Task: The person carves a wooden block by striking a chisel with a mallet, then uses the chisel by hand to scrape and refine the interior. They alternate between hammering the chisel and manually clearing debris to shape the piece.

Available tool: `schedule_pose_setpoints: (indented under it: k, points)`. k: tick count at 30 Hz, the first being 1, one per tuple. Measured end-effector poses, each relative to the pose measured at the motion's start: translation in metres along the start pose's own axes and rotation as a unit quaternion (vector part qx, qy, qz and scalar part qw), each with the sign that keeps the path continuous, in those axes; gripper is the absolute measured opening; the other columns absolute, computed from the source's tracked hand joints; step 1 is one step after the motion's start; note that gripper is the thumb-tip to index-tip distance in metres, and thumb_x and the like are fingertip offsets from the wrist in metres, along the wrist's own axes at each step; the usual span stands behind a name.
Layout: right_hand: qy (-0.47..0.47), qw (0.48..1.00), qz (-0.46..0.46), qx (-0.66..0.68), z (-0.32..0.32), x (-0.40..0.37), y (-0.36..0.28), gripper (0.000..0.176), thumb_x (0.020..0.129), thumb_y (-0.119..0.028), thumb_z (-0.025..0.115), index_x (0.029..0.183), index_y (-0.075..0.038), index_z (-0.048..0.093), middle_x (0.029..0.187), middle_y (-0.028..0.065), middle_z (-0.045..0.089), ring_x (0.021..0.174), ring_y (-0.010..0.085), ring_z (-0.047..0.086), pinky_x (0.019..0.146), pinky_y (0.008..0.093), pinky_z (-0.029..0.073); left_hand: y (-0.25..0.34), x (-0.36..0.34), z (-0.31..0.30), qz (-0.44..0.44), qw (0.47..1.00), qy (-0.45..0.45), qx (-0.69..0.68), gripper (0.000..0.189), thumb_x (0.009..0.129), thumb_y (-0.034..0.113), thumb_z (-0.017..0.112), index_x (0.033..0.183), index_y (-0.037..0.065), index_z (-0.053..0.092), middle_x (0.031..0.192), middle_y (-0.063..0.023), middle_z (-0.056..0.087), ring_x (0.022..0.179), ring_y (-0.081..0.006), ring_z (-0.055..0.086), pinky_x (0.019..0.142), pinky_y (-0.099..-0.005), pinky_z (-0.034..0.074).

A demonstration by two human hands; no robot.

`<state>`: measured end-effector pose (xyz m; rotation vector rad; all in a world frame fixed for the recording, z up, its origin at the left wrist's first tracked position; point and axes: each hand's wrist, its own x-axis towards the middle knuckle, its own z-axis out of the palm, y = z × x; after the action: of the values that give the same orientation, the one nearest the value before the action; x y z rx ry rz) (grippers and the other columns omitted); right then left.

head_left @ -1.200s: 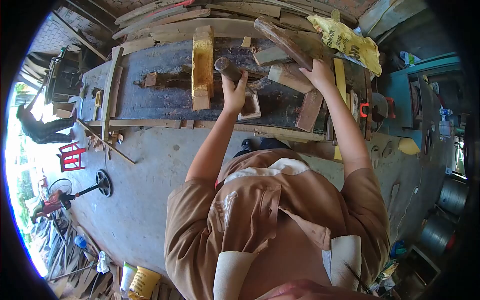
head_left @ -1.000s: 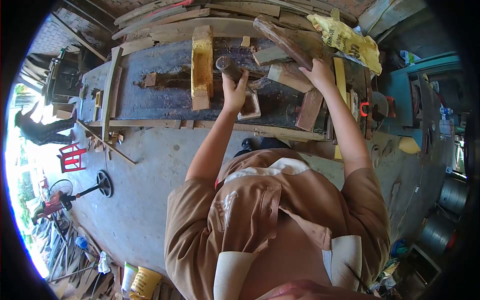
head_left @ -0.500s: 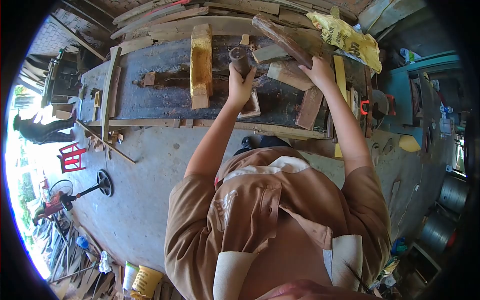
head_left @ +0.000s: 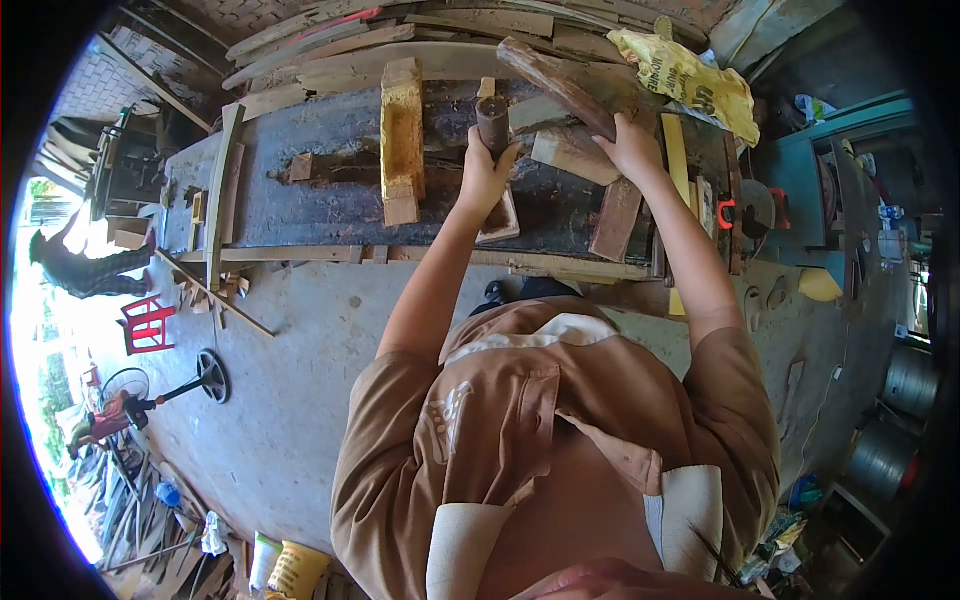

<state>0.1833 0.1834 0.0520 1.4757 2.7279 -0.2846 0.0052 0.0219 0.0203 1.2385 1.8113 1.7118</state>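
My left hand (head_left: pixel 487 182) is closed around a dark round wooden cylinder (head_left: pixel 493 125), its flat end facing up, over the dark workbench (head_left: pixel 330 215). My right hand (head_left: pixel 634 150) grips the near end of a long brown wooden stick (head_left: pixel 552 82), which slants away to the upper left. Below the stick lie a pale wooden block (head_left: pixel 573 158) and a reddish-brown block (head_left: pixel 616 222). Just under my left wrist is a small hollowed wooden piece (head_left: pixel 500 222), partly hidden. To the left stands a yellowish hollowed wooden block (head_left: pixel 402 150).
Planks (head_left: pixel 440 60) are stacked behind the bench. A yellow sack (head_left: pixel 690 75) lies at its far right, near a red-and-black tool (head_left: pixel 745 210). Leftward on the floor are a fan (head_left: pixel 210 376), a red stool (head_left: pixel 148 325) and another person (head_left: pixel 90 262).
My left hand has moved slightly right, and the cylinder stands more upright. The stick's far end has shifted slightly left and down in view. Both hands keep their hold.
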Motion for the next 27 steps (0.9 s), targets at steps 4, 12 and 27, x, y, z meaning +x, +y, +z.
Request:
schedule_pose_setpoints:
  k: [4,12,27]
  points:
    - [0.066,0.991,-0.056,0.100,-0.019,-0.010,-0.003,0.045,0.080,-0.041,0.059,0.100,-0.001,0.049,0.085,0.0190,0.061,0.084,0.0337,0.060,0.068,0.0430,0.047,-0.003,0.003,0.000,-0.010,1.000,-0.009,0.010,0.036,0.078,0.010,0.064,0.101,-0.003,0.040,0.084,-0.0188,0.057,0.074,-0.0269,0.057,0.068,-0.0335,0.045]
    - [0.154,0.886,-0.236,0.367,-0.085,-0.075,-0.034,0.046,0.079,-0.037,0.064,0.101,0.000,0.049,0.079,0.0189,0.060,0.076,0.0308,0.061,0.065,0.0372,0.045,-0.004,0.003,0.004,-0.009,0.999,-0.024,0.046,0.040,0.079,0.013,0.064,0.104,-0.004,0.038,0.086,-0.0218,0.055,0.078,-0.0343,0.056,0.072,-0.0370,0.044]
    - [0.139,0.930,-0.197,0.279,-0.107,-0.104,-0.049,0.046,0.080,-0.041,0.061,0.097,-0.001,0.047,0.074,0.0222,0.059,0.069,0.0396,0.059,0.060,0.0433,0.046,-0.003,-0.005,0.001,0.005,1.000,-0.022,0.022,0.038,0.078,0.010,0.064,0.102,-0.003,0.039,0.086,-0.0189,0.054,0.078,-0.0283,0.056,0.071,-0.0350,0.044]
